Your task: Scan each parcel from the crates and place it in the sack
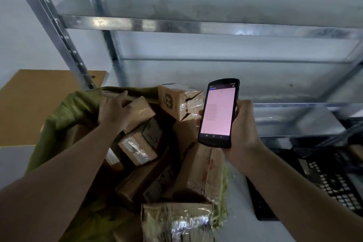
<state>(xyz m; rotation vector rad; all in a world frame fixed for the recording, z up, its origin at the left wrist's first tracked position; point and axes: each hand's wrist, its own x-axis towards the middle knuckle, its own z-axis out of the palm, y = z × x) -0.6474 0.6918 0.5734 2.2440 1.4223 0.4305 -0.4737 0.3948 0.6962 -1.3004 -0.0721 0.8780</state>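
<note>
**Taped Parcel in Foreground: Sack Loading With Scanner in Hand**

Nearest the camera, a tape-wrapped parcel (176, 220) lies at the near rim of the green sack (64, 116). Further cartons are stacked loosely behind it, up to the sack's far rim.

1. Left hand (115, 112): palm down at the far-left rim of the sack, fingers curled over the end of a brown parcel (140, 113). Judged purpose: seating this parcel among the others so the pile does not shift.
2. Right hand (242, 131): wrapped round the lower body of the scanner (218, 112), above the sack's right rim. The lit pink screen is tilted toward the person, presumably to check the read-out before the next item.
3. Black crate (334, 175): beside the sack on the right, under the right forearm, within reach for the next pick. Its contents cannot be made out.

Metal shelving (176, 25) rises behind the sack.
</note>
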